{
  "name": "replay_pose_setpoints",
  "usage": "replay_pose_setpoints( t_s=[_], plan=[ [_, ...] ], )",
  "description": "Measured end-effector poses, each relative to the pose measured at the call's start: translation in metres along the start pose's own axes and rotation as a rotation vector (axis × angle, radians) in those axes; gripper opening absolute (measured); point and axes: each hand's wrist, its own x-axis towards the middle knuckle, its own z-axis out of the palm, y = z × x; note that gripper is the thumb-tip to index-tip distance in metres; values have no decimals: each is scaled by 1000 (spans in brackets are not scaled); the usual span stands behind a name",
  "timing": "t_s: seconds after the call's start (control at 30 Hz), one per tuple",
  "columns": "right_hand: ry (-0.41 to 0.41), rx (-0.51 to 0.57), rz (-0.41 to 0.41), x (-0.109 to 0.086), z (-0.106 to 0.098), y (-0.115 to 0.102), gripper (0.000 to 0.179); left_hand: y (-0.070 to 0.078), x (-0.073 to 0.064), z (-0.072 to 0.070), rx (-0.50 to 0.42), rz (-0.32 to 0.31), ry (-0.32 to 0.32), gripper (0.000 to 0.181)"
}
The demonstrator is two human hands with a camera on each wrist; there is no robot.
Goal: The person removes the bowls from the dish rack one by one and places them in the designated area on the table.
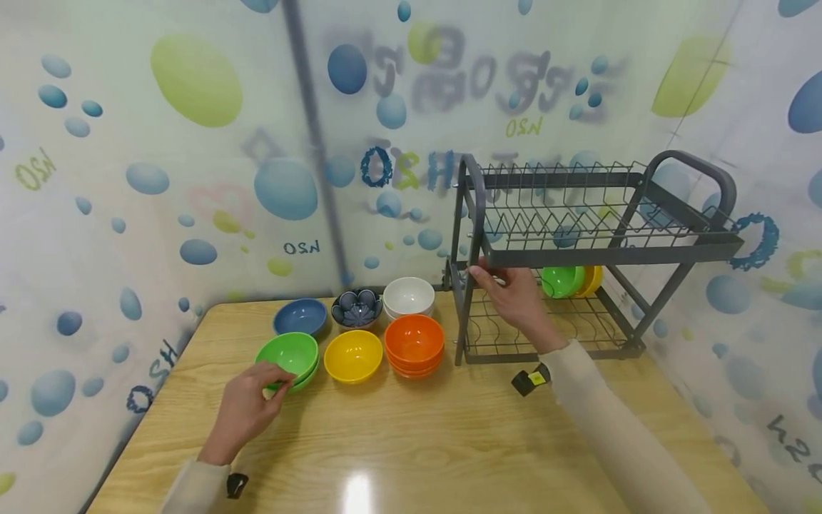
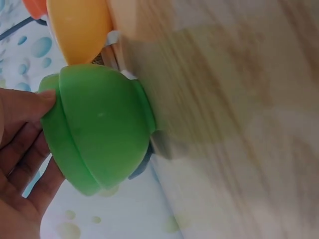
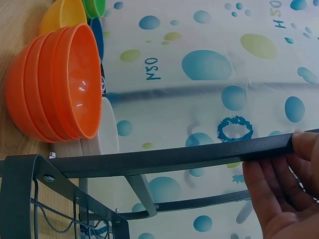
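My left hand pinches the rim of the upper of two nested green bowls. In the left wrist view the thumb presses on the side of that green bowl, with the fingers on its far side. My right hand holds the left front upright of a dark two-tier dish rack. The right wrist view shows thumb and fingers on opposite sides of the dark upright. Right of the green bowls stand a yellow bowl and a stack of orange bowls.
Behind stand a blue bowl, a dark petal-patterned bowl and white bowls. Inside the rack's lower tier sit a green bowl and a yellow bowl. A patterned curtain borders the wooden table.
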Motion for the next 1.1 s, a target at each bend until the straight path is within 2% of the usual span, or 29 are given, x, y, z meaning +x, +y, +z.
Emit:
replay_pose_setpoints(
  t_s=[0.23, 0.73, 0.87, 1.1],
  plan=[
    [6, 36, -1, 1, 0, 1, 33, 0, -3, 3, 6, -25, -24, 24],
    [1, -12, 23, -1, 0, 0, 36, 3, 1, -1, -19, -24, -91, 30],
    [2, -7, 20, -1, 1, -1, 35, 5, 5, 2, -34, -13, -81, 36],
    [-3, 5, 46, -1, 1, -1, 39, 16, 18, 13, -100, -59, -71, 39]
  ],
)
